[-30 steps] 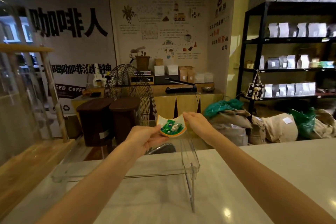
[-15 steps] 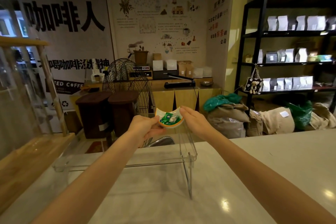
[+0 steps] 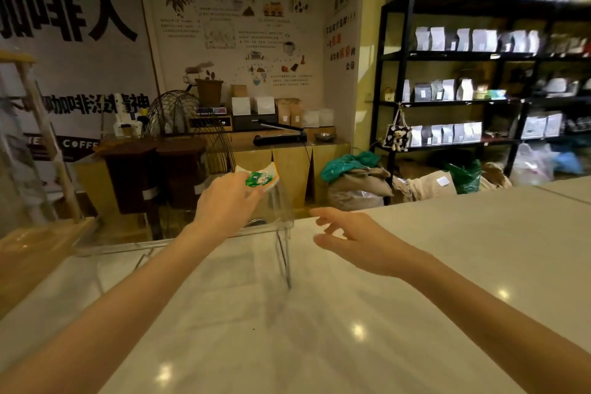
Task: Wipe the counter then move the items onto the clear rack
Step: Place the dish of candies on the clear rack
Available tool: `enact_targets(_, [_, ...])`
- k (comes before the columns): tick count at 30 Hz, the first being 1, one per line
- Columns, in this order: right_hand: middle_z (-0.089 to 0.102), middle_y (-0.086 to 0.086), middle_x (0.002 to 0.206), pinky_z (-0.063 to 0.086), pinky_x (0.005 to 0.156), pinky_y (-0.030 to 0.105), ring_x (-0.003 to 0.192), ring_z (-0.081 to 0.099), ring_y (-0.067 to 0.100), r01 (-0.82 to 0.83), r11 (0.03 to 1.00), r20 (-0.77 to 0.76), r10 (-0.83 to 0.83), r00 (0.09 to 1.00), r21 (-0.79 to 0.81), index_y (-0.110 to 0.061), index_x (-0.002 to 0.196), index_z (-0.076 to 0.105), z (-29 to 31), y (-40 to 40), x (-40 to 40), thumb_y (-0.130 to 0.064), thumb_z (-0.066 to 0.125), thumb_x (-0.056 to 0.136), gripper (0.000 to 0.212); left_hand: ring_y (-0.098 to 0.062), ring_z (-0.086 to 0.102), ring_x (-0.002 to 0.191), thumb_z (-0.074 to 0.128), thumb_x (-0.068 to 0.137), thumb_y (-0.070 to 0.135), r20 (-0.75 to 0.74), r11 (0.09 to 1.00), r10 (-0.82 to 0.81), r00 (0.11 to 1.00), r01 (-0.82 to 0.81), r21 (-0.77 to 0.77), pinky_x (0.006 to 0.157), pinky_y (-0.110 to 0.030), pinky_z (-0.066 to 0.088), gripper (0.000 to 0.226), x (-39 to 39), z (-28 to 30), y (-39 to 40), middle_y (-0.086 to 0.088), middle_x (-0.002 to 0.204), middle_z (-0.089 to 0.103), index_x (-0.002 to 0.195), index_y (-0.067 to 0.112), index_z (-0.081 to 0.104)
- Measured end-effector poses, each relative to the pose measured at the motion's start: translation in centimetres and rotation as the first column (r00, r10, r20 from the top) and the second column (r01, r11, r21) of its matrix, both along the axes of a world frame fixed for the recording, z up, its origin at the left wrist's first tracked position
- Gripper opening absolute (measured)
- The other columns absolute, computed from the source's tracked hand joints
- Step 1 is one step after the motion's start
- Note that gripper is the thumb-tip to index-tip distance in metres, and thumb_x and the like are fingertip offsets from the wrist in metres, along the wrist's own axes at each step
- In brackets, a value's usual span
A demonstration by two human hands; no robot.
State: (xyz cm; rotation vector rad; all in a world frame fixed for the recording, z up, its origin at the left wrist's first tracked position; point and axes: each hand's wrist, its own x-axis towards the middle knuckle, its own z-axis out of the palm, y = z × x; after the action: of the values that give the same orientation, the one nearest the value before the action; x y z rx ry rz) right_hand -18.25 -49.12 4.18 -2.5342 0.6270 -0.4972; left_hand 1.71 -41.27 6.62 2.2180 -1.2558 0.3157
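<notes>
A small white dish with an orange rim (image 3: 260,177) holds green packets. It sits at the far right end of the clear rack (image 3: 281,227), above the rack's top. My left hand (image 3: 224,201) grips the dish's near left edge. My right hand (image 3: 348,233) hovers over the pale counter (image 3: 319,329) to the right of the rack, fingers spread, holding nothing. The rack is a see-through shelf on thin legs, standing on the counter's far edge.
A wooden stand (image 3: 32,253) rises at the left edge of the counter. Behind the counter are two brown bins (image 3: 153,176), a wire fan (image 3: 192,125), sacks (image 3: 361,182) on the floor and a black shelf unit (image 3: 463,99) with bags.
My right hand has let go of the dish and drawn back to the right over the counter. My left hand alone holds the dish, which has shifted slightly right.
</notes>
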Motion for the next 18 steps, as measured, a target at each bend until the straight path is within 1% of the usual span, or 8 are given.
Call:
enact_targets(2, [0.049, -0.002, 0.135, 0.042, 0.089, 0.026, 0.115, 0.049, 0.012, -0.008, 1.000, -0.043, 0.007, 0.999, -0.028, -0.032, 0.136, 0.030, -1.1, 1.7, -2.7, -0.038, 0.046, 0.089, 0.050, -0.027, 0.047, 0.118, 0.042, 0.089, 0.039, 0.090, 0.999, -0.033, 0.995, 0.033, 0.007, 0.094, -0.048, 0.044, 0.046, -1.9, -0.8, 1.0, -0.009, 0.131, 0.053, 0.127, 0.014, 0.043])
enact_targets(5, [0.047, -0.005, 0.137, 0.041, 0.087, 0.023, 0.117, 0.046, 0.010, -0.013, 0.998, -0.099, 0.006, 0.995, -0.065, -0.036, 0.137, 0.024, -2.8, 3.8, -6.3, -0.040, 0.044, 0.090, 0.051, -0.024, 0.033, 0.132, 0.040, 0.089, 0.041, 0.155, 0.992, -0.122, 0.980, 0.124, -0.006, 0.105, -0.048, 0.032, 0.049, -4.7, -2.3, 2.8, -0.005, 0.143, 0.040, 0.133, 0.019, 0.035])
enact_targets(7, [0.048, -0.006, 0.136, 0.039, 0.088, 0.022, 0.117, 0.045, 0.009, -0.016, 0.996, -0.094, 0.008, 0.996, -0.084, -0.036, 0.137, 0.025, -3.8, 5.0, -8.3, -0.039, 0.043, 0.091, 0.050, -0.020, 0.027, 0.136, 0.038, 0.089, 0.042, 0.185, 0.977, -0.212, 0.960, 0.215, 0.004, 0.108, -0.045, 0.028, 0.049, -6.8, -3.6, 4.3, -0.003, 0.147, 0.035, 0.134, 0.022, 0.034])
enact_targets(10, [0.051, -0.007, 0.133, 0.041, 0.093, 0.025, 0.115, 0.046, 0.006, -0.008, 0.998, -0.052, 0.005, 0.999, -0.064, -0.036, 0.134, 0.033, -4.9, 6.4, -10.9, -0.040, 0.044, 0.090, 0.046, -0.017, 0.022, 0.138, 0.034, 0.090, 0.041, 0.208, 0.938, -0.345, 0.915, 0.340, 0.061, 0.112, -0.038, 0.022, 0.047, -9.9, -6.0, 6.9, 0.001, 0.150, 0.028, 0.135, 0.028, 0.030])
enact_targets(12, [0.052, -0.009, 0.132, 0.042, 0.095, 0.027, 0.114, 0.047, 0.005, -0.011, 0.999, -0.053, 0.009, 0.999, -0.045, -0.037, 0.132, 0.036, -5.6, 7.2, -12.3, -0.041, 0.044, 0.089, 0.044, -0.013, 0.017, 0.139, 0.031, 0.090, 0.044, 0.184, 0.903, -0.429, 0.885, 0.412, 0.124, 0.111, -0.031, 0.017, 0.048, -11.8, -7.8, 8.8, 0.006, 0.152, 0.023, 0.136, 0.033, 0.026])
enact_targets(15, [0.053, -0.013, 0.131, 0.040, 0.095, 0.024, 0.111, 0.047, -0.001, -0.031, 1.000, -0.041, 0.031, 0.999, 0.000, -0.037, 0.127, 0.043, -6.6, 8.5, -14.1, -0.044, 0.045, 0.088, 0.040, 0.000, 0.007, 0.137, 0.020, 0.084, 0.056, 0.092, 0.841, -0.528, 0.844, 0.505, 0.192, 0.107, -0.021, 0.006, 0.055, -14.1, -10.3, 11.8, 0.016, 0.151, 0.015, 0.136, 0.039, 0.022])
enact_targets(16, [0.054, -0.014, 0.129, 0.041, 0.095, 0.024, 0.110, 0.048, -0.002, -0.036, 0.999, -0.037, 0.037, 0.999, 0.025, -0.038, 0.125, 0.046, -6.9, 9.0, -14.6, -0.045, 0.046, 0.088, 0.038, 0.004, 0.003, 0.135, 0.018, 0.081, 0.060, 0.063, 0.822, -0.552, 0.831, 0.530, 0.211, 0.106, -0.018, 0.003, 0.058, -14.7, -11.0, 12.8, 0.019, 0.149, 0.012, 0.136, 0.040, 0.022])
enact_targets(18, [0.056, -0.013, 0.126, 0.044, 0.091, 0.024, 0.108, 0.048, -0.004, -0.040, 0.997, -0.043, 0.043, 0.998, 0.060, -0.038, 0.121, 0.049, -7.5, 10.0, -15.6, -0.047, 0.046, 0.086, 0.036, 0.007, 0.000, 0.133, 0.015, 0.079, 0.066, 0.026, 0.787, -0.587, 0.809, 0.563, 0.252, 0.105, -0.015, 0.001, 0.061, -15.9, -12.2, 14.6, 0.022, 0.148, 0.008, 0.135, 0.042, 0.022])
